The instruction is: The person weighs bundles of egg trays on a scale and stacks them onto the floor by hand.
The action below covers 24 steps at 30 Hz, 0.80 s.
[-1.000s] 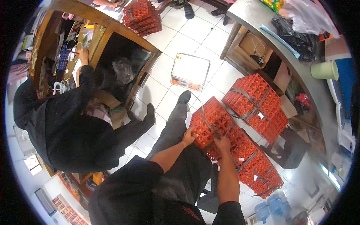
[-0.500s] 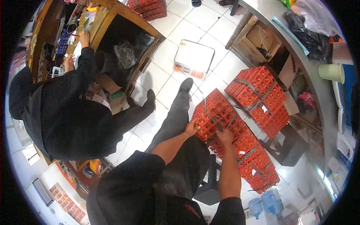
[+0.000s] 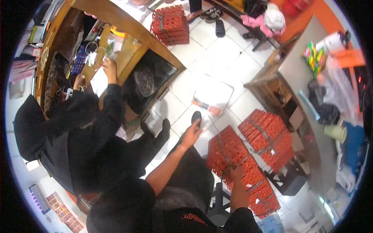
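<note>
My left hand is raised off the trays, over my foot, with its fingers apart and nothing in it. My right hand is closed at the dark strap on the nearest bundle of red egg trays; its fingertips are partly hidden. Beside that bundle, to the right, is another strapped red stack. More strapped red trays continue toward the lower right. A flat scale with an orange and white panel lies on the tiled floor beyond my foot.
At the left, a person in black has both hands over a wooden desk with papers. A grey counter holding bags and a green cup runs along the right. Another red stack stands at the back.
My left hand has let go of the tray bundle's edge and moved up and left, opening. My right hand stays at the strap. The camera view has shifted, showing more of the back.
</note>
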{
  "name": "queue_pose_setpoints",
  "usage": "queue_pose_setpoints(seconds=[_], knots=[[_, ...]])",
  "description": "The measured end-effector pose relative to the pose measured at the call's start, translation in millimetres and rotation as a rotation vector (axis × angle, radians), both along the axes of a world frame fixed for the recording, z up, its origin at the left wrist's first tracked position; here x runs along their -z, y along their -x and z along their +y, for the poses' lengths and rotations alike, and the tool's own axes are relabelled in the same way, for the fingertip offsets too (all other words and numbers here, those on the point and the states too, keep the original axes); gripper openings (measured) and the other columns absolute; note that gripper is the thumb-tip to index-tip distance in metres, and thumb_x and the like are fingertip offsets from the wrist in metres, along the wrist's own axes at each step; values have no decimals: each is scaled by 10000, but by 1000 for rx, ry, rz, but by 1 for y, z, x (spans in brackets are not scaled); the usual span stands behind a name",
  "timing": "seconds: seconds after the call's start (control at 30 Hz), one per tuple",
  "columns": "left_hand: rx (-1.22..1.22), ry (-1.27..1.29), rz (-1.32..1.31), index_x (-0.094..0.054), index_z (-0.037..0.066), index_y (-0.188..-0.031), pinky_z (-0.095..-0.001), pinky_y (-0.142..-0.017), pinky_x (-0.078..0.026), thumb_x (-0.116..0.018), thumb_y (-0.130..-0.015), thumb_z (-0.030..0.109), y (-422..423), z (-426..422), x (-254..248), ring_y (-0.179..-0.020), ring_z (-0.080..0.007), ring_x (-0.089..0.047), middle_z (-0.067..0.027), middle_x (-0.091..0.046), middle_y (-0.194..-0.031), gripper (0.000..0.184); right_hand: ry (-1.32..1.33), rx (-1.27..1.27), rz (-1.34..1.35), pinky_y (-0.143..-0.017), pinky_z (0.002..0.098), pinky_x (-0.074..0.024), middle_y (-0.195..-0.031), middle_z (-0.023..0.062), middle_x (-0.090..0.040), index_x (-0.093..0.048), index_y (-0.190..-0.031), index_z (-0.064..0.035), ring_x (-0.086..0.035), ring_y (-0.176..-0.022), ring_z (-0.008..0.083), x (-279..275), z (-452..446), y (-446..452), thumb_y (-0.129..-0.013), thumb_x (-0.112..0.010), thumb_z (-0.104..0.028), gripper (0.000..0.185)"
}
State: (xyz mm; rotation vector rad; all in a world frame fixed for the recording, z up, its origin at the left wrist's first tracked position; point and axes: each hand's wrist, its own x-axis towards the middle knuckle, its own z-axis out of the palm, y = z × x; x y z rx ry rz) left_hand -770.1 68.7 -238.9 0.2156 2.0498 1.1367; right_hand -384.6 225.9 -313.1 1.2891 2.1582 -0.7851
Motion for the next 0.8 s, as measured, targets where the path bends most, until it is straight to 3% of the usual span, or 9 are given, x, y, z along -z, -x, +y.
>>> queue_pose_setpoints(seconds=[0.07,0.2,0.27,0.33,0.43,0.5,0.67,0.77,0.8], knots=[[-165,-161,176,-424,60,-1414,-365,-916,-491,-622,-906,85,79,26,-62,-1081,-243,-617,-152,-582,-1285,546,-334,-41,71,-870,496,-487,-1057,237,-623,-555,-1212,-114,-599,-993,423,-2,-14,12,-740,-719,-341,549],[-392,-337,608,-480,40,-1350,-333,-987,-449,-553,-926,9,199,48,-207,-1160,-213,-568,-131,-526,-1358,432,-159,32,-75,-894,502,-477,-1144,212,-617,-510,-1289,-147,-595,-1039,408,-15,-8,56,-739,-728,-340,622],[-502,-409,908,-489,27,-1337,-328,-930,-465,-596,-883,-18,239,48,-273,-1122,-230,-579,-118,-564,-1318,469,-71,109,-81,-896,500,-478,-1157,201,-620,-524,-1280,-149,-596,-1038,405,-23,7,97,-742,-728,-333,604],[-627,-325,1181,-512,18,-1267,-342,-966,-440,-608,-876,-8,273,42,-321,-1152,-230,-558,-123,-577,-1288,403,141,399,4,-879,451,-491,-1098,170,-643,-591,-1187,-94,-618,-997,349,18,6,83,-769,-726,-333,500],[-694,-386,1460,-527,12,-1192,-363,-1019,-393,-609,-862,-9,326,35,-390,-1182,-253,-536,-146,-583,-1260,340,380,258,-18,-990,460,-445,-1312,191,-544,-523,-1309,-49,-528,-1203,339,35,34,100,-866,-666,-351,555],[-703,-364,1637,-539,16,-1170,-372,-1036,-373,-602,-852,-20,357,30,-445,-1184,-267,-536,-155,-584,-1246,326,317,189,-27,-951,436,-465,-1251,181,-585,-560,-1262,-39,-569,-1141,312,-9,49,147,-869,-668,-334,503],[-661,-378,1597,-642,28,-1055,-358,-909,-449,-691,-820,164,475,36,-560,-1034,-272,-601,-137,-641,-1085,277,390,299,192,-832,363,-503,-1027,138,-687,-672,-1043,-11,-656,-925,220,-93,74,199,-870,-674,-279,319],[-444,-64,1719,-643,36,-1080,-439,-974,-420,-689,-814,321,576,33,-565,-1089,-326,-576,-170,-628,-1112,392,559,230,331,-829,358,-504,-1001,100,-688,-659,-1075,-41,-639,-904,185,-60,113,212,-855,-704,-310,350],[-450,-58,1711,-643,36,-1080,-439,-974,-420,-689,-814,321,576,36,-562,-1089,-326,-576,-170,-628,-1112,392,423,8,372,-828,343,-504,-1026,98,-689,-632,-1193,-57,-644,-925,193,-23,137,210,-847,-703,-442,522]])
